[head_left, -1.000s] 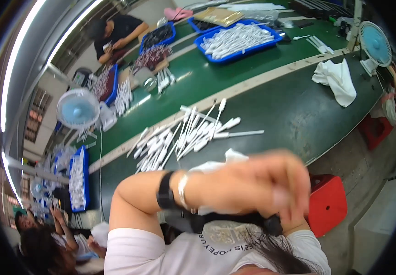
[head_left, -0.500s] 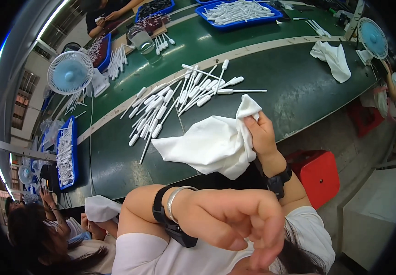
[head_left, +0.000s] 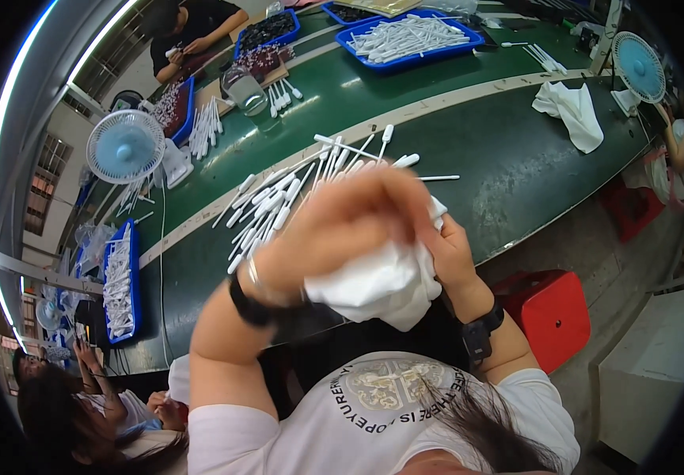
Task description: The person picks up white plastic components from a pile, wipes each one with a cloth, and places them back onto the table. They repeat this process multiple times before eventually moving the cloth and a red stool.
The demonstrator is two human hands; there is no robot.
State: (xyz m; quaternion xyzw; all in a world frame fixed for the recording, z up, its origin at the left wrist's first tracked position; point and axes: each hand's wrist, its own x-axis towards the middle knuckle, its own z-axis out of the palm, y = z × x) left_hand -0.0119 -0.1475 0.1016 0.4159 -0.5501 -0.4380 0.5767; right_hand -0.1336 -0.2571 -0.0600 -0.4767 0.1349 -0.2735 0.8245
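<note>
My right hand [head_left: 454, 252] is closed on a bunched white cloth [head_left: 385, 289] over the table's near edge. Blurred by motion, my left hand [head_left: 350, 226] arches above that cloth, reaching toward the part beside my right fingers. Its fingers are smeared, so whether it touches the cloth cannot be made out. Just beyond both hands lies a loose heap of white sticks with thick bulb-like ends [head_left: 272, 198], partly covered from view by my left hand.
Dark green table [head_left: 508, 186]. A second white cloth [head_left: 570, 115] lies at right, near a blue fan [head_left: 640, 68]. Another fan [head_left: 126, 147] stands left. Blue trays [head_left: 131, 277] hold white sticks. A red stool [head_left: 546, 321] is at my right. Co-workers sit left and across.
My left hand has swung up and forward from close to my chest to over the cloth. My right hand still grips the cloth, whose spread left part now looks drawn in or hidden.
</note>
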